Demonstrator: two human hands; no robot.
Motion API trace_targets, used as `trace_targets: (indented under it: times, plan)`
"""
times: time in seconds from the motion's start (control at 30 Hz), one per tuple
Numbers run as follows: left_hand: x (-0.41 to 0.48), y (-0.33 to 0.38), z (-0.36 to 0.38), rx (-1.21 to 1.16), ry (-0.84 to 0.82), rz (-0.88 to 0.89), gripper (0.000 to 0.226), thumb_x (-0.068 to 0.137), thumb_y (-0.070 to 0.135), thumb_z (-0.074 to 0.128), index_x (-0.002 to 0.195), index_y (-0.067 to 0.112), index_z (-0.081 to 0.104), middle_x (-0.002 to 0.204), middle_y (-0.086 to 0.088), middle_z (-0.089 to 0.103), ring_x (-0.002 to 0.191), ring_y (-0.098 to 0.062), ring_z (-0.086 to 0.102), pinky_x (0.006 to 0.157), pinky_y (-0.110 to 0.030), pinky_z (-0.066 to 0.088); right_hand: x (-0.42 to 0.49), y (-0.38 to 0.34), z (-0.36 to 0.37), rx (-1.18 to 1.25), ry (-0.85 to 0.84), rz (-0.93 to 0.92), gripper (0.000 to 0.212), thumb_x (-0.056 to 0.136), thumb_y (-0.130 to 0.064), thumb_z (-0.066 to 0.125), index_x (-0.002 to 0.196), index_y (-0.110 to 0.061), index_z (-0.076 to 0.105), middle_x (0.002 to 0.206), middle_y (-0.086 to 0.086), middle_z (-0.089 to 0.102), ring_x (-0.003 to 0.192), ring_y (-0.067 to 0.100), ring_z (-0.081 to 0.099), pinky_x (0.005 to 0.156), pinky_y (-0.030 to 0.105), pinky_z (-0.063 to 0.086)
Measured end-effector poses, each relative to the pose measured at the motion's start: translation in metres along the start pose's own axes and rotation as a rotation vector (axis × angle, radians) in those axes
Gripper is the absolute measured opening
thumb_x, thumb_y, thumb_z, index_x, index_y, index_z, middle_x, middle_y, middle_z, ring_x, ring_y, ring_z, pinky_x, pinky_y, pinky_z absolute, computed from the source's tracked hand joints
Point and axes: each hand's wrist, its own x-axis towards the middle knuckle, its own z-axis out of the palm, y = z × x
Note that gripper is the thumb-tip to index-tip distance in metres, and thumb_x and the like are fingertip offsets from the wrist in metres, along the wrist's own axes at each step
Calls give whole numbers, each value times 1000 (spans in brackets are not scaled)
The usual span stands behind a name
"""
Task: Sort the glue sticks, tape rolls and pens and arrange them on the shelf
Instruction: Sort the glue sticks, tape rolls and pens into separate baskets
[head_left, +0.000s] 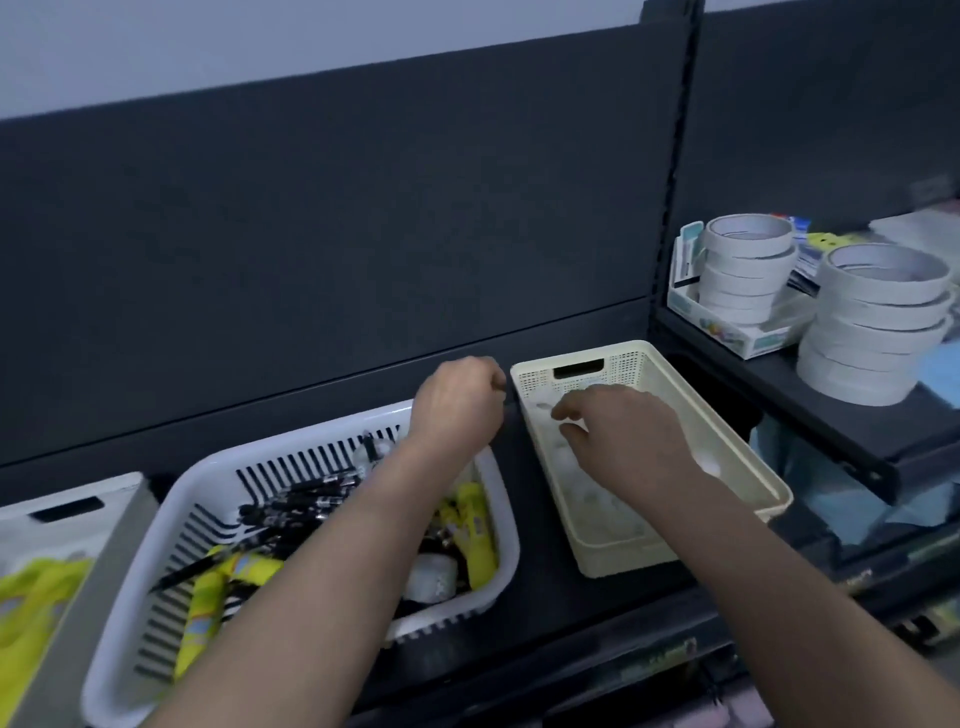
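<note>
Left hand (457, 405) fingers hidden, cream basket (623, 364) contents blurred

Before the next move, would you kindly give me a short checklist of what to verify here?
1. Right hand free, over the cream basket: ok.
2. Left hand empty: cannot tell, its fingers are curled.
3. Room left in the cream basket: ok.
4. White basket sorted: not ok, pens and glue sticks lie mixed.
5. Tape roll out of the white basket: not ok.
</note>
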Motion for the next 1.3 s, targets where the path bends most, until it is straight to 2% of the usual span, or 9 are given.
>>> trace_targets:
  times: [0.2,0.37,0.5,0.57,0.7,0.87,1.03,1.17,1.3]
  plan:
    - [-38,-73,-38,47,-54,-204,18,87,22,59,100,26,70,106,1,69,104,-23,61,80,-31,49,-3,-64,20,89,-73,-104,25,91,-29,51,110,-36,66,104,-9,68,100,15,60,68,26,38]
    - [-63,-96,-36,28,-83,-190,11,88,24,58,82,22,67,91,0,69,91,-24,61,69,-29,47,-11,-100,32,-36,-178,-79,23,83,-21,60,103,-30,67,95,-5,67,92,21,62,64,27,42]
    - [-69,-98,-29,-19,-90,-145,14,84,16,56,73,21,63,82,-2,67,82,-25,61,73,-41,56,-19,-115,37,-167,-237,-44,13,81,-12,59,84,-25,61,74,-5,54,81,24,56,52,23,27]
    - [-70,-99,-27,-22,-93,-106,15,84,15,55,78,19,68,88,-5,70,87,-26,63,74,-42,57,-21,-117,40,-168,-203,-37,14,82,-13,59,88,-26,63,78,-5,59,83,24,58,50,24,24]
    - [-73,-111,-25,-65,-70,-76,18,87,20,56,96,23,71,99,3,70,96,-21,61,80,-38,54,-16,-117,50,-130,-136,-58,24,77,-13,64,97,-25,69,87,-4,65,88,19,57,58,28,40]
    - [-81,-124,-32,-79,-45,-62,18,88,22,58,100,23,71,103,4,70,100,-21,61,83,-35,53,-4,-125,55,-241,-155,-99,27,81,-9,61,99,-27,69,103,-1,51,105,22,41,72,29,30]
    - [-90,-124,-41,-86,-20,-7,19,88,24,59,103,26,71,102,6,71,99,-17,62,84,-35,52,3,-136,56,-333,-215,-70,20,83,-15,59,99,-22,67,114,3,46,112,25,37,89,34,35]
    - [-100,-112,-49,-21,-245,207,19,84,28,67,103,30,71,101,8,70,96,-14,62,83,-32,51,-7,-125,47,-148,-62,-49,21,88,-30,59,105,-25,70,109,-2,48,110,22,39,85,33,34]
    - [-106,-89,-39,146,-500,314,24,82,31,72,105,25,72,103,6,70,96,-16,62,76,-30,50,-26,-108,31,45,-61,-1,24,92,-37,57,111,-27,68,114,-3,52,114,19,42,88,32,36]
